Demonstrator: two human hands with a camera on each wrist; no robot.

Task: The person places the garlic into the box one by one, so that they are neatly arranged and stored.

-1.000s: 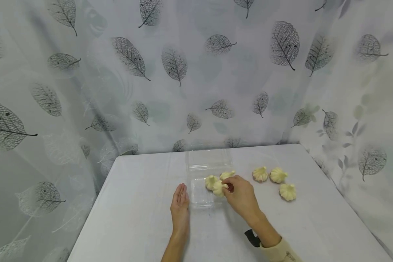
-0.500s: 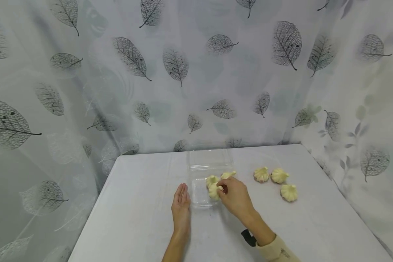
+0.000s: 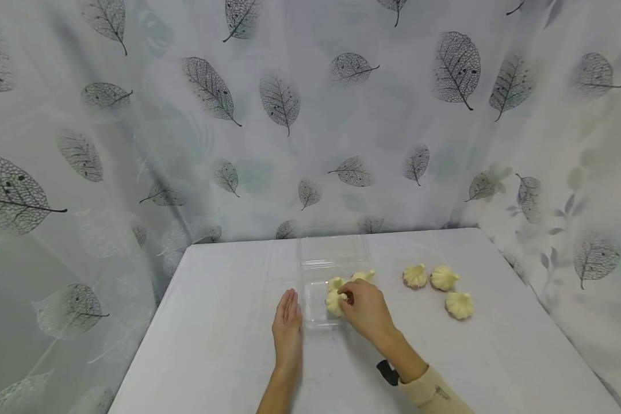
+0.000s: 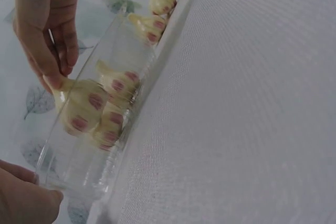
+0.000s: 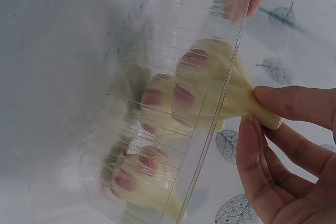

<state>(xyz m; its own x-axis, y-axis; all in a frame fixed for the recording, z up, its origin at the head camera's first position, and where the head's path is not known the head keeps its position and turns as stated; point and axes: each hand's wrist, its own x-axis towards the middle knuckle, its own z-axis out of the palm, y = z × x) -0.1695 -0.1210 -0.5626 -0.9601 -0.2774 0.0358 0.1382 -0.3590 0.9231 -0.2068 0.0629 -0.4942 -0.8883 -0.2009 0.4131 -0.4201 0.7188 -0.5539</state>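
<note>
My right hand [image 3: 368, 307] pinches a garlic bulb [image 5: 210, 77] by its stem, low within the clear plastic box [image 3: 315, 315]. The bulb is pale yellow with purple patches. Two more bulbs are in the box: one garlic bulb [image 4: 121, 82] toward the back right, another [image 4: 109, 129] beside the held one. My left hand [image 3: 288, 330] stands on edge along the box's left side, fingers straight and together. In the left wrist view the left thumb [image 4: 31, 198] shows at the box's near end. The box's lid [image 3: 331, 247] lies folded back behind it.
To the right of the box, three loose garlic bulbs [image 3: 444, 278] sit on the white-covered table [image 3: 227, 322]. A curtain with a leaf print [image 3: 279, 103] hangs behind the table and along both sides.
My right hand has carried the held garlic bulb a little left and lower, toward the middle of the box. The left hand stays at the box's side.
</note>
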